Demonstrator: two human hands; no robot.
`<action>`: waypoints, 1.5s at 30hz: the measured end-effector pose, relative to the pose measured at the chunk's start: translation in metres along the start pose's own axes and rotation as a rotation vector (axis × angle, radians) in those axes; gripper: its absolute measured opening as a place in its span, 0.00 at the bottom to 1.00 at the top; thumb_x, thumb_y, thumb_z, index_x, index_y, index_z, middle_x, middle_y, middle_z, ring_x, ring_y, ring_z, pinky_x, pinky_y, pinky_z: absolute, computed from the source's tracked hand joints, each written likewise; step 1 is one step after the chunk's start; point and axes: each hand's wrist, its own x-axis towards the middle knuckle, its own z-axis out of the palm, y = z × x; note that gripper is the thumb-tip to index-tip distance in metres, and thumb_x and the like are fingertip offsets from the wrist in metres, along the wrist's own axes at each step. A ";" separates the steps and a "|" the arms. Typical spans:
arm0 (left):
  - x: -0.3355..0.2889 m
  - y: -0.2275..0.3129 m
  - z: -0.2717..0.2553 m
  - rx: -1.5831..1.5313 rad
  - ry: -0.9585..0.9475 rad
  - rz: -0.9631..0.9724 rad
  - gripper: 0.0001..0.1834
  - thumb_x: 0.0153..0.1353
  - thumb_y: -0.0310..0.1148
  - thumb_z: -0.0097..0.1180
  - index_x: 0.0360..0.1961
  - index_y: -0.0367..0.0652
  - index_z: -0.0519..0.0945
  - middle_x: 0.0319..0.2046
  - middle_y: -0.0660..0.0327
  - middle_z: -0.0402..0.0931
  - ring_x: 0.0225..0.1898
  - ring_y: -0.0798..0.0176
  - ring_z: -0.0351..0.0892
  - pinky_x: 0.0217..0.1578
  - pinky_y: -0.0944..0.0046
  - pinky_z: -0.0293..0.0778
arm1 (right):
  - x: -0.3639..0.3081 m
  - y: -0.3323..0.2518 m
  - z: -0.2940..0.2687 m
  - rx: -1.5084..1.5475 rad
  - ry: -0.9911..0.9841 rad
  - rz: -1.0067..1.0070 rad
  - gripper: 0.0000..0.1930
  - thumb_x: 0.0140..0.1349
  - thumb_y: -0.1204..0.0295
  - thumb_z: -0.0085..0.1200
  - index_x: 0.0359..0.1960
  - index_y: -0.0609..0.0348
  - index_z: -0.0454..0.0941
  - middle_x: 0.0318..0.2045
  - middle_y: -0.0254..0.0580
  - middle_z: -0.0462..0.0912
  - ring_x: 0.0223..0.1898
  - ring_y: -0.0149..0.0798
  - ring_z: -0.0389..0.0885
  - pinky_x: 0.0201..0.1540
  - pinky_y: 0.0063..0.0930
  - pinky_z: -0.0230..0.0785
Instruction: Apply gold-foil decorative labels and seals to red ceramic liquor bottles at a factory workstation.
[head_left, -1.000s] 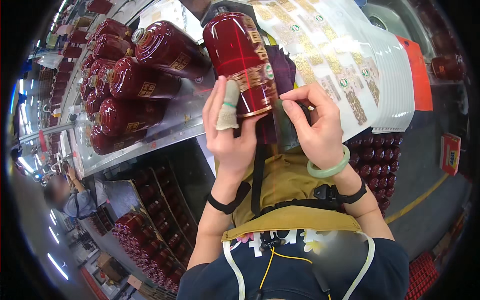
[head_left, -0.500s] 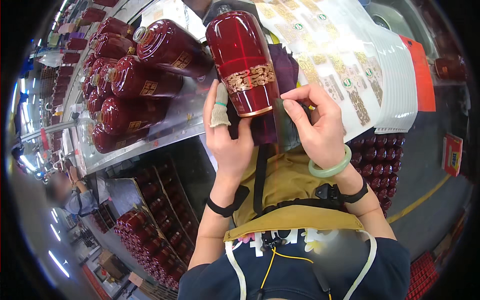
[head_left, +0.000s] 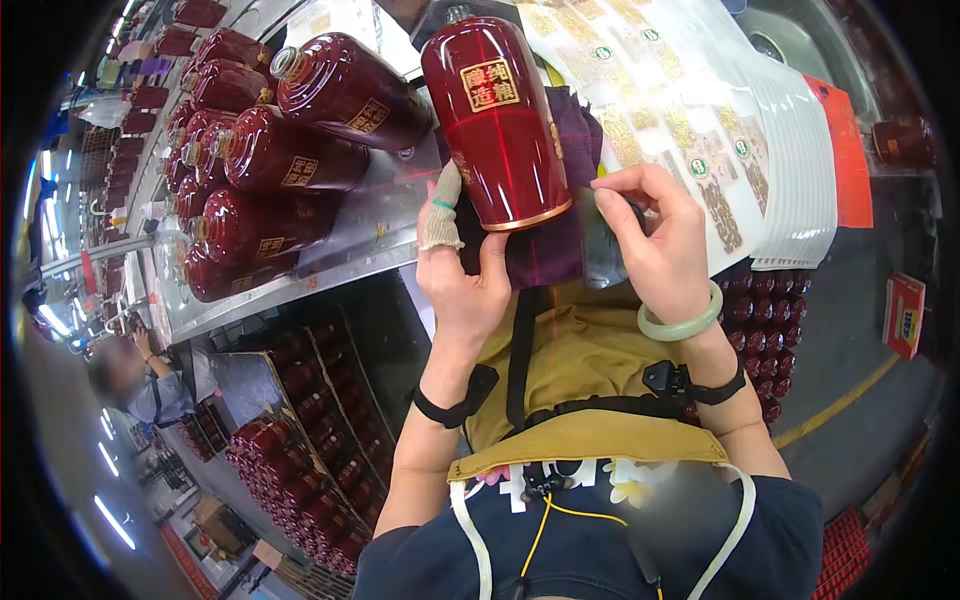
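Observation:
A dark red glass bottle (head_left: pixel 500 165) lies before me, neck pointing away, with a gold square label facing up and a gold rim at its base. My left hand (head_left: pixel 462 285) is closed around the lower left side of it, thumb at the base. A pale fabric cot (head_left: pixel 443 212) with a green band covers one of its fingers. Just right of the base, my right hand (head_left: pixel 665 240) pinches a thin, dark, see-through flat piece (head_left: pixel 602 258). Purple cloth (head_left: pixel 548 258) lies under the bottle.
More red bottles (head_left: pixel 300 160) lie on the metal table at left. Sheets of gold decals (head_left: pixel 700 110) spread at right, beside a red sheet (head_left: pixel 840 150). Stacked bottles (head_left: pixel 285 490) stand lower left and others (head_left: pixel 755 340) at right. A person (head_left: pixel 150 385) is at far left.
The bottle has turned about its length: the gold ornamental band has rolled out of view and the square label faces up. My right hand has shifted slightly right with the flat piece.

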 end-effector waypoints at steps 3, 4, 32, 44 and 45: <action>0.001 0.012 0.003 0.073 0.029 -0.049 0.40 0.54 0.24 0.76 0.68 0.30 0.74 0.66 0.43 0.77 0.67 0.39 0.77 0.72 0.44 0.66 | -0.008 -0.009 0.006 0.129 0.071 -0.029 0.03 0.67 0.80 0.64 0.40 0.67 0.84 0.35 0.43 0.85 0.36 0.34 0.85 0.43 0.27 0.77; 0.002 0.015 0.004 0.098 0.055 -0.020 0.40 0.54 0.24 0.76 0.69 0.30 0.74 0.66 0.43 0.77 0.67 0.39 0.77 0.72 0.45 0.66 | -0.010 -0.011 0.008 0.101 0.027 -0.039 0.03 0.67 0.80 0.64 0.40 0.67 0.84 0.35 0.42 0.85 0.38 0.34 0.86 0.44 0.27 0.77; 0.046 0.000 -0.016 -0.641 -0.027 -0.364 0.34 0.83 0.43 0.48 0.77 0.27 0.60 0.73 0.46 0.66 0.71 0.52 0.72 0.73 0.51 0.68 | 0.017 -0.025 -0.031 0.051 -0.039 -0.093 0.06 0.75 0.78 0.56 0.46 0.63 0.86 0.37 0.33 0.80 0.35 0.26 0.72 0.40 0.21 0.66; 0.114 0.023 -0.014 -0.791 -0.312 -0.783 0.33 0.63 0.47 0.75 0.58 0.29 0.81 0.47 0.54 0.87 0.47 0.63 0.88 0.51 0.61 0.83 | 0.047 -0.077 -0.031 0.124 -0.164 -0.130 0.09 0.76 0.69 0.58 0.47 0.63 0.80 0.32 0.30 0.77 0.34 0.23 0.71 0.39 0.22 0.66; 0.106 0.034 -0.019 -0.965 -0.356 -0.763 0.31 0.66 0.44 0.72 0.60 0.31 0.80 0.48 0.55 0.87 0.46 0.63 0.88 0.51 0.60 0.84 | 0.054 -0.078 -0.031 0.165 -0.159 -0.140 0.10 0.75 0.67 0.62 0.47 0.62 0.80 0.29 0.28 0.76 0.31 0.22 0.69 0.35 0.22 0.64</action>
